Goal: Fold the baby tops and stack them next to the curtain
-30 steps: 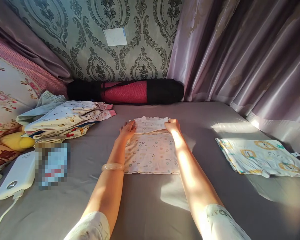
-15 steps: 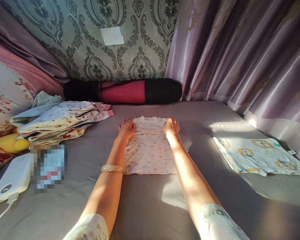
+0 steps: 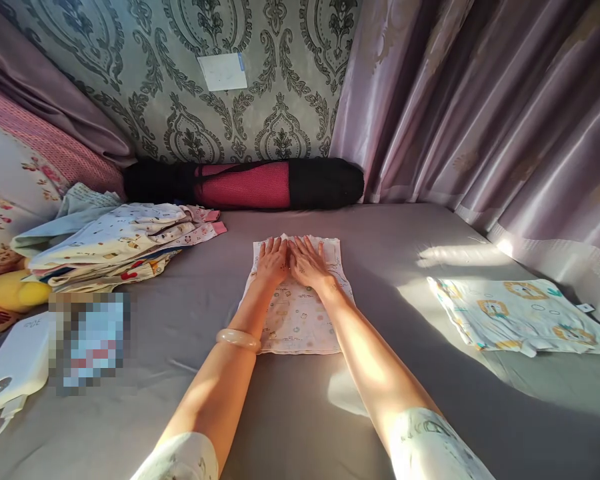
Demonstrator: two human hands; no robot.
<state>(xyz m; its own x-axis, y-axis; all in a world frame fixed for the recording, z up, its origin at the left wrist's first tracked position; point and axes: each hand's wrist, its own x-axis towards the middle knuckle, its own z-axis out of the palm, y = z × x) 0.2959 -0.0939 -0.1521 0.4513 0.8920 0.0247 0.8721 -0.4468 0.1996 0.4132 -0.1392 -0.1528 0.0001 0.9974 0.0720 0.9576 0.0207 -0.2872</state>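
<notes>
The left hand (image 3: 274,263) and right hand (image 3: 307,265) lay flat, open, on the printed cloth (image 3: 303,323); left of it sat piled clothes (image 3: 115,233).

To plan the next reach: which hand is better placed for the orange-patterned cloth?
Right, probably: the right hand, flat on the pale cloth, is nearer the orange-patterned cloth than the left hand.

Middle garment (image 3: 303,323): looked thin, matt cloth
Bed sheet (image 3: 290,413): was smooth, matt cloth
Curtain (image 3: 415,113): was satiny, glossy cloth
Power bank (image 3: 23,357): looked smooth plastic
</notes>
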